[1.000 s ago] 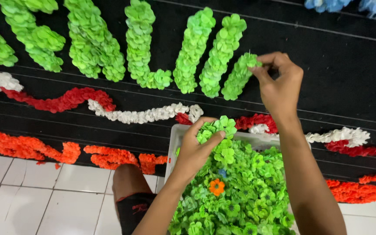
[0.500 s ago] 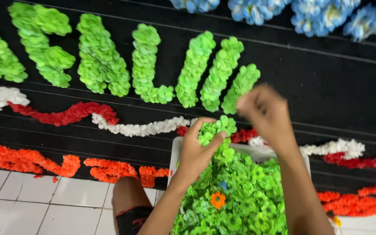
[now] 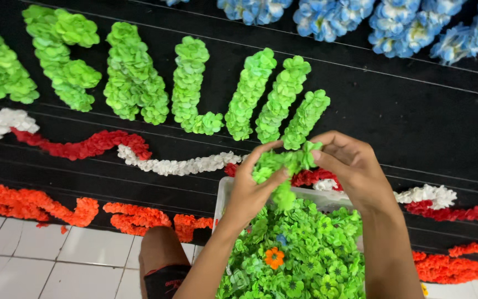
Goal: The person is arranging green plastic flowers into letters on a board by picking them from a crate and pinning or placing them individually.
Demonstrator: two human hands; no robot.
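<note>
Both hands [image 3: 253,185] [image 3: 352,166] pinched shut on green paper flowers [image 3: 286,163], just above white tray [image 3: 222,194] heaped with more. Probably featherlight, soft, easily crushed; best gripped gently at petal bases, fingertips [image 3: 275,176] only.

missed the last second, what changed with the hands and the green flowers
The right hand came back down from the last green strip on the black board to meet the left hand. Both now grip one clump of green paper flowers above the tray. The strips on the board stayed as they were.
</note>
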